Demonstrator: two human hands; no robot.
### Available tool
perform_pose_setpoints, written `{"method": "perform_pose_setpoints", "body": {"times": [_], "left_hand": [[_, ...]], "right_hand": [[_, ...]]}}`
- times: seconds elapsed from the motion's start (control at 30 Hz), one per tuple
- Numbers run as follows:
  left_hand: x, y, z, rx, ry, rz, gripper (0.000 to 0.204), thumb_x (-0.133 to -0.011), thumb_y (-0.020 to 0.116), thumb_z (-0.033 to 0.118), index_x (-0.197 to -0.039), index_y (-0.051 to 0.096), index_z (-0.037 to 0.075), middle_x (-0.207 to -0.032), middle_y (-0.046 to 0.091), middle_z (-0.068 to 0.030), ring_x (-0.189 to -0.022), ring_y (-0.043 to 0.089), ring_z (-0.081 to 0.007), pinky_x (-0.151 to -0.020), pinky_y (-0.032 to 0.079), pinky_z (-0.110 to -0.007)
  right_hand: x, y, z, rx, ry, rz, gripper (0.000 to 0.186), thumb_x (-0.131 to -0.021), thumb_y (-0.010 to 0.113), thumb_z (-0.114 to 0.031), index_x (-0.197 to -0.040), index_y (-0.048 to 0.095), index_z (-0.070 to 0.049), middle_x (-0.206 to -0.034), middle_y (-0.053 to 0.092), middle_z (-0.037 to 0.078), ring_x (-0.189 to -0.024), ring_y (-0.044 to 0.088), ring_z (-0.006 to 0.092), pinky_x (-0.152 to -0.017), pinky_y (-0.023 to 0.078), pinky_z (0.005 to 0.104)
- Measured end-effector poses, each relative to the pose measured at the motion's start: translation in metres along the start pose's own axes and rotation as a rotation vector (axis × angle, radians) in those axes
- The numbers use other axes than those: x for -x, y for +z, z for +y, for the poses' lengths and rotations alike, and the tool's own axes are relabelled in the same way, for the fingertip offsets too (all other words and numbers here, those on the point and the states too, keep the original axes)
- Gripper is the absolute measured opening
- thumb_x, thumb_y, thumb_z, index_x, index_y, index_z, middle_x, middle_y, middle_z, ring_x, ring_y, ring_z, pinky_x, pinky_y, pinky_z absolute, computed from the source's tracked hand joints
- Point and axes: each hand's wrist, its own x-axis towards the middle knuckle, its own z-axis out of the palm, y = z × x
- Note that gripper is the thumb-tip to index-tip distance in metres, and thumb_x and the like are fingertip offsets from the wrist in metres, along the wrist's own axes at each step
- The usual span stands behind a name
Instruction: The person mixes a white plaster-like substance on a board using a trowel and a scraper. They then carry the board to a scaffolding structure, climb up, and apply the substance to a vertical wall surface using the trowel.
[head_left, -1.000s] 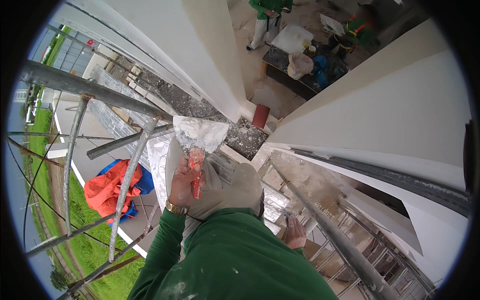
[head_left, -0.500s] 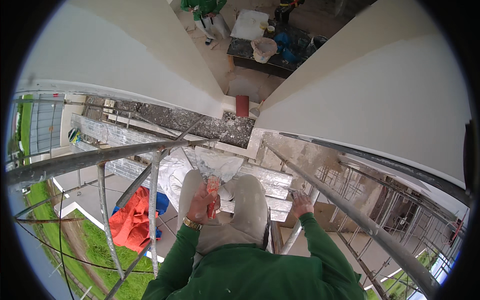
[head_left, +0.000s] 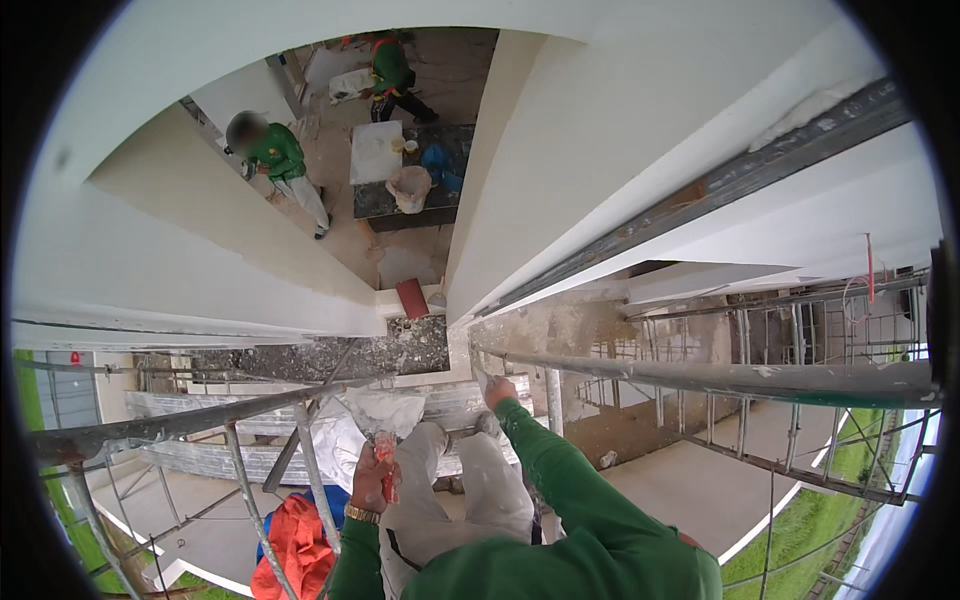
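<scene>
My left hand [head_left: 370,480], with a watch on its wrist, is closed round a red tool handle [head_left: 388,468] smeared with white, held above my left thigh. Which kind of tool it belongs to I cannot make out. Ahead of my knees my right arm stretches forward. My right hand [head_left: 503,391] is closed on a small flat grey blade [head_left: 482,378], much like a putty knife; its handle is hidden in the fingers. Just beyond my left knee lies a whitish, crumpled sheet [head_left: 388,410] on the planks [head_left: 470,397].
Scaffold pipes [head_left: 720,373] run along both sides. White walls [head_left: 590,170] rise ahead around an opening with a red block [head_left: 411,298] on its ledge. Inside, two people in green, one a co-worker [head_left: 280,155], stand near a dark table [head_left: 375,203]. Orange tarp [head_left: 297,545] lies at lower left.
My view has swung to the right. My right hand has moved from beside the right-hand pipe to forward of my knees. The left hand still holds the red handle.
</scene>
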Motion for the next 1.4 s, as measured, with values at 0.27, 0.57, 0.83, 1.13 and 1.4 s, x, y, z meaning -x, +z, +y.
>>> {"method": "perform_pose_setpoints", "body": {"times": [0.27, 0.57, 0.83, 1.13, 1.4], "left_hand": [[0.062, 0.083, 0.017, 0.194, 0.054, -0.152, 0.04, -0.093, 0.061, 0.009, -0.127, 0.041, 0.011, -0.083, 0.05, -0.0031, -0.06, 0.051, -0.0161, -0.054, 0.045, -0.03], [0.094, 0.138, 0.054, 0.13, 0.135, -0.312, 0.034, -0.092, 0.056, 0.001, -0.121, 0.044, 0.012, -0.092, 0.05, -0.0025, -0.065, 0.051, -0.017, -0.057, 0.044, -0.031], [0.098, 0.151, 0.095, 0.034, 0.045, -0.438, 0.035, -0.093, 0.054, 0.002, -0.123, 0.041, 0.016, -0.091, 0.05, -0.0045, -0.064, 0.052, -0.0175, -0.057, 0.043, -0.034], [0.097, 0.162, 0.117, -0.184, 0.178, -0.373, 0.014, -0.093, 0.059, 0.026, -0.096, 0.055, 0.013, -0.067, 0.053, -0.0018, -0.049, 0.05, -0.0149, -0.034, 0.04, -0.027], [0.132, 0.241, 0.132, -0.062, 0.282, -0.362, 0.014, -0.095, 0.056, 0.015, -0.107, 0.05, 0.013, -0.076, 0.051, -0.0004, -0.054, 0.051, -0.0132, -0.041, 0.039, -0.028]], "right_hand": [[0.134, -0.111, -0.022, -0.103, -0.051, -0.012, 0.038, -0.089, 0.05, -0.033, -0.106, 0.068, -0.004, -0.104, 0.067, 0.027, -0.101, 0.063, 0.0449, -0.092, 0.049, 0.0523], [0.155, -0.172, 0.072, -0.164, -0.22, 0.127, 0.043, -0.084, 0.06, -0.039, -0.096, 0.069, 0.001, -0.093, 0.068, 0.027, -0.086, 0.067, 0.0397, -0.083, 0.054, 0.0465], [0.095, -0.124, 0.128, -1.043, 0.043, 0.309, 0.022, -0.078, 0.069, -0.007, -0.096, 0.065, 0.005, -0.084, 0.068, 0.015, -0.072, 0.069, 0.0272, -0.059, 0.063, 0.0472], [0.166, -0.174, 0.061, -1.724, 0.076, 0.188, 0.02, -0.08, 0.061, -0.002, -0.099, 0.061, 0.002, -0.091, 0.064, 0.017, -0.076, 0.066, 0.0334, -0.064, 0.06, 0.0585], [0.1, -0.208, 0.079, -0.928, -0.549, 0.369, 0.021, -0.091, 0.055, -0.013, -0.095, 0.069, 0.002, -0.087, 0.069, 0.012, -0.083, 0.069, 0.0273, -0.073, 0.06, 0.0512]]}}
